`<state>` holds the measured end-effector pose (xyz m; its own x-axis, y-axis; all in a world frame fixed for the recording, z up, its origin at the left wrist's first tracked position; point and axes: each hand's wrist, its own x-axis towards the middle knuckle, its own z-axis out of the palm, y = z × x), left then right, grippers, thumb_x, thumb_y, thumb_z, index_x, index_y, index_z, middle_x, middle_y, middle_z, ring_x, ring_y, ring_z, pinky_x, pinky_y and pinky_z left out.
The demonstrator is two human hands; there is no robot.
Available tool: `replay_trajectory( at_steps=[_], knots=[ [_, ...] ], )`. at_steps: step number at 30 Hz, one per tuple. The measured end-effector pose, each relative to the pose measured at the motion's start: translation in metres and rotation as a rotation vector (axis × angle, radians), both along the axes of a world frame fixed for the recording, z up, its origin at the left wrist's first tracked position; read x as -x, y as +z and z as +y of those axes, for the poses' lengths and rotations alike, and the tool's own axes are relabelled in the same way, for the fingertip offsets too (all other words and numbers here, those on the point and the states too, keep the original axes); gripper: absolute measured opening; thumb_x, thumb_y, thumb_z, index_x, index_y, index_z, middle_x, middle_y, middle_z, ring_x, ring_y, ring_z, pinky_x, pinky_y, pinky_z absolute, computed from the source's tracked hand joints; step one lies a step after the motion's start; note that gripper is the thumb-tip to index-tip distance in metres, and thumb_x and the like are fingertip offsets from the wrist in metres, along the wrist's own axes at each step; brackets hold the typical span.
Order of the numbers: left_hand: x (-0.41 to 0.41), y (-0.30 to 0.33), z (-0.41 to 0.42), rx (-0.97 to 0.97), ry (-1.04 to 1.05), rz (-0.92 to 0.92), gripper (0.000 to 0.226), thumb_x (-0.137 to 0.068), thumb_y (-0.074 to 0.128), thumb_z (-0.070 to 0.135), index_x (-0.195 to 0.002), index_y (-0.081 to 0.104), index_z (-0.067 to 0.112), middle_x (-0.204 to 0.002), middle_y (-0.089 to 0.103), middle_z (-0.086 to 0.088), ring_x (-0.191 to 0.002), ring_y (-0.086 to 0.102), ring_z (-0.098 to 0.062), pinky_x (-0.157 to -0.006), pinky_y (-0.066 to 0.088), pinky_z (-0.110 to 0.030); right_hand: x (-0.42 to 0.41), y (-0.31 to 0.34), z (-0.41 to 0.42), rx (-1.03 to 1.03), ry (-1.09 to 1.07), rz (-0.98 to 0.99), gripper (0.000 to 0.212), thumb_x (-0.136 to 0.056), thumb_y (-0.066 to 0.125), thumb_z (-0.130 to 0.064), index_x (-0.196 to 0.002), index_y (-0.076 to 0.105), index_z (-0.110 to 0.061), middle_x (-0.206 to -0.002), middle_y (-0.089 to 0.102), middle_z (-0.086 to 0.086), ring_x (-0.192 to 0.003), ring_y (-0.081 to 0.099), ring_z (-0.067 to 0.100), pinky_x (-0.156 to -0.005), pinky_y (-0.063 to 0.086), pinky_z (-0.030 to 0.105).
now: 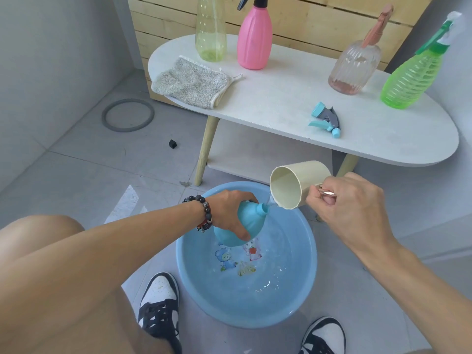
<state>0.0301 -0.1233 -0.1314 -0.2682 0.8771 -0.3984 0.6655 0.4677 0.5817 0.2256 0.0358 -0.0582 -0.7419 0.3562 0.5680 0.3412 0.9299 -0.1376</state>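
now left hand (228, 210) clamped on bottle (251, 218), right hand (350, 203) on cup (293, 186) handle, above basin (186, 284).

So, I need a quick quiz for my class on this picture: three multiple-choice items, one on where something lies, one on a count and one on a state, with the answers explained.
1. Where does the loose spray head lie?
A) on the white table
B) on a chair
C) in a drawer

2. How many bottles stand on that table?
A) two
B) four
C) six

3. How is the cream cup in the right hand held?
A) upright
B) tipped, pouring water into the blue bottle
C) upside down

Answers:
1 A, it lies on the tabletop, screwed to no bottle.
2 B, the yellow-green bottle, pink bottle, ribbed clear bottle and green bottle stand there.
3 B, its mouth tips towards the neck of the bottle that the left hand grips.
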Motion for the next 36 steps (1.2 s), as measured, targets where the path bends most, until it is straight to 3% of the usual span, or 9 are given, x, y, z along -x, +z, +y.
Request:
replay_trajectory(
  at_steps=[7, 11, 18, 25, 36],
  knots=[
    [0.0, -0.001, -0.001, 0.011, -0.006, -0.013, 0.078, -0.065, 0.09, 0.043, -0.132, 0.051, 0.034, -0.112, 0.061, 0.009, -0.098, 0.061, -0.015, -0.076, 0.056, -0.032, 0.001, -0.003, 0.001, -0.079, 0.023, 0.009, 0.038, -0.085, 0.06, -0.016, -0.054, 0.038, -0.012, -0.046, 0.04, 0.002, -0.053, 0.037, 0.027, -0.042, 0.033, 0.028],
    [0.001, -0.003, -0.001, 0.006, 0.01, -0.016, 0.077, -0.065, 0.09, 0.043, -0.131, 0.052, 0.034, -0.108, 0.06, 0.011, -0.095, 0.06, -0.013, -0.07, 0.052, -0.027, 0.001, -0.003, 0.001, -0.165, 0.069, 0.042, 0.038, -0.086, 0.061, -0.011, -0.057, 0.036, -0.014, -0.048, 0.037, 0.0, -0.054, 0.035, 0.025, -0.049, 0.025, 0.025],
    [0.001, -0.002, -0.002, 0.014, 0.006, -0.018, 0.079, -0.065, 0.09, 0.044, -0.132, 0.051, 0.034, -0.11, 0.061, 0.01, -0.096, 0.061, -0.014, -0.071, 0.052, -0.027, 0.002, 0.002, -0.002, -0.292, 0.124, 0.048, 0.035, -0.087, 0.061, -0.008, -0.058, 0.042, -0.012, -0.05, 0.039, 0.001, -0.053, 0.038, 0.025, -0.044, 0.039, 0.035],
    [0.002, -0.003, -0.003, 0.011, 0.005, -0.017, 0.077, -0.064, 0.09, 0.043, -0.131, 0.052, 0.035, -0.107, 0.062, 0.012, -0.092, 0.062, -0.013, -0.065, 0.049, -0.022, 0.005, 0.009, -0.015, -0.449, 0.202, 0.086, 0.038, -0.087, 0.057, -0.004, -0.059, 0.033, -0.015, -0.052, 0.029, 0.003, -0.053, 0.032, 0.024, -0.045, 0.035, 0.037],
    [0.002, -0.001, -0.002, -0.004, 0.012, -0.032, 0.078, -0.065, 0.09, 0.042, -0.133, 0.052, 0.033, -0.112, 0.061, 0.011, -0.099, 0.062, -0.014, -0.078, 0.056, -0.03, 0.006, 0.013, -0.024, -0.55, 0.202, 0.068, 0.038, -0.081, 0.064, -0.002, -0.057, 0.036, -0.014, -0.053, 0.033, 0.004, -0.052, 0.035, 0.026, -0.043, 0.033, 0.037]
  ],
)
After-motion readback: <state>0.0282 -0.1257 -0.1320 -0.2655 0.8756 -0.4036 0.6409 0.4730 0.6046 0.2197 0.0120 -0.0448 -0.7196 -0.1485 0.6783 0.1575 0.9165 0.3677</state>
